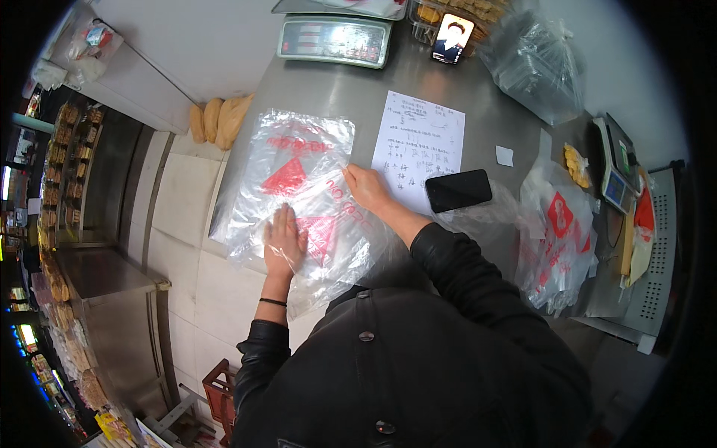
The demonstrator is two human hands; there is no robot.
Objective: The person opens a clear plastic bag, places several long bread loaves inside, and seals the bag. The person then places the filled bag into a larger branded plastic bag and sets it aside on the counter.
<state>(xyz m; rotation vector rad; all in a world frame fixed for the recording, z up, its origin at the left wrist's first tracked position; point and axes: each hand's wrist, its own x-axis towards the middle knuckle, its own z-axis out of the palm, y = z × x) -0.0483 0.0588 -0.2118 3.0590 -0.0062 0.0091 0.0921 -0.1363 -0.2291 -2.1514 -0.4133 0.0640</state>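
A clear plastic bag (263,218) with red print and red triangles lies spread over the steel table's edge, its lower part hanging toward my body. My left hand (284,241) is flat against the lower part of the bag, fingers extended and holding nothing; some film crosses near its wrist. At the bag's right edge, my right hand (367,187) pinches the film between thumb and fingers. Beside that forearm, a dark-screened smartphone (458,191) rests on a handwritten paper sheet (420,134).
A digital scale (335,42) and a lit phone (452,38) stand at the table's back. More printed plastic bags (557,241) lie on the right, near a second scale (619,162). A clear bag of plastic containers (538,67) sits back right. Steel table (336,84) lies beneath.
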